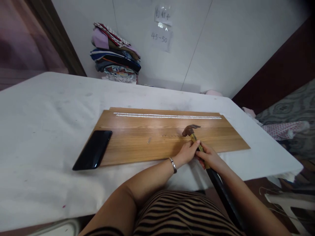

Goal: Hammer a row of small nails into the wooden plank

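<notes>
Gripping the hammer [194, 136] with both hands, we have the left hand [188, 151] and the right hand [209, 157] clenched around the yellow part of its handle, just below the rusty head, which sits low over the wooden board [137, 141] on the desk [36, 124]. A row of small dark marks, maybe nail heads, runs just left of the head; we can't tell more. We reckon short, controlled taps suit us here, face kept square to the board, fingers clear of the strike line. One loose nail [149, 140] lies further left, and a black phone [93, 154] rests on the board's left end. Two pale strips [167, 115] run along the far edge. On the wall, a paper note [160, 38] reads "45-50"; the writing on the sheet above it is unclear.
</notes>
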Demonstrator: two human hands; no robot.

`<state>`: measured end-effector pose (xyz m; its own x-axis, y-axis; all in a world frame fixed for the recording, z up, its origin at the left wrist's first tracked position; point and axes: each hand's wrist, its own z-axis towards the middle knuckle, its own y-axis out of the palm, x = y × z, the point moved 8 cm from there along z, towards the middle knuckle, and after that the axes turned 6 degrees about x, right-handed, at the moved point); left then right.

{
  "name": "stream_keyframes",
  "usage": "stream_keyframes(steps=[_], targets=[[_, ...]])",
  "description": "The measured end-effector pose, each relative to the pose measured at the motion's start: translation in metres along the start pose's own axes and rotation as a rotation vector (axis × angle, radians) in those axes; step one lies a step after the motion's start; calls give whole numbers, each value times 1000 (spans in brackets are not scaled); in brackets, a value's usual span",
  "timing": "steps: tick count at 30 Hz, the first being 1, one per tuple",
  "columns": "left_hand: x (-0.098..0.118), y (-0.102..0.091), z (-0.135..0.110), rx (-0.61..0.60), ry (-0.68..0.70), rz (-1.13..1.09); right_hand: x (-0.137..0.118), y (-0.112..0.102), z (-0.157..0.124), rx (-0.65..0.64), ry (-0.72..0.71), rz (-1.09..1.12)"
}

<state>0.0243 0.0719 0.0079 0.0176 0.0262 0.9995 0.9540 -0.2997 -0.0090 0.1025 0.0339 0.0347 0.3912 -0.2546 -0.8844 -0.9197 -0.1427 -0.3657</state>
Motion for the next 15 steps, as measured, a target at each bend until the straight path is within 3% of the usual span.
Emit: stream_keyframes(steps=[15], targets=[[4,-1,0,14,23,-14,-3,1,0,23,-31,13]])
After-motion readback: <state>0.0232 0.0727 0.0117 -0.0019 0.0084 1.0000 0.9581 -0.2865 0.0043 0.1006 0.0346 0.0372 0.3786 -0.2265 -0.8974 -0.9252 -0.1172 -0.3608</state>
